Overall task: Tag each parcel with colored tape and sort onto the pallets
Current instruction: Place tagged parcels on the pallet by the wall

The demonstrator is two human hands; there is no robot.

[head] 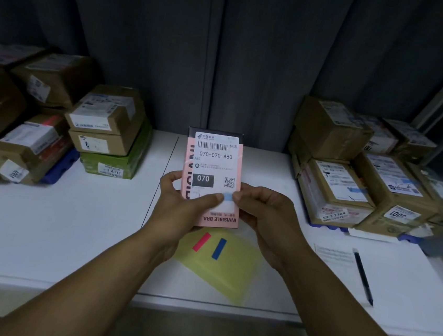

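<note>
A flat pink parcel [214, 164] with a white shipping label reading 070 is held upright above the white table [71, 234]. My left hand [181, 204] grips its lower left side, thumb on the label. My right hand [262, 213] holds the lower right edge. Between both thumbs a light blue tape strip [227, 196] lies on the label's lower part. Below the parcel lies a yellow sheet [226, 267] carrying a red tape strip [201, 241] and a blue tape strip [219, 248].
Cardboard parcels are stacked on a blue pallet [62, 164] at the left, with a green box [114, 162] among them. More cardboard parcels [356, 176] sit stacked at the right. A paper sheet [334, 255] and a black pen [363, 275] lie right of the yellow sheet.
</note>
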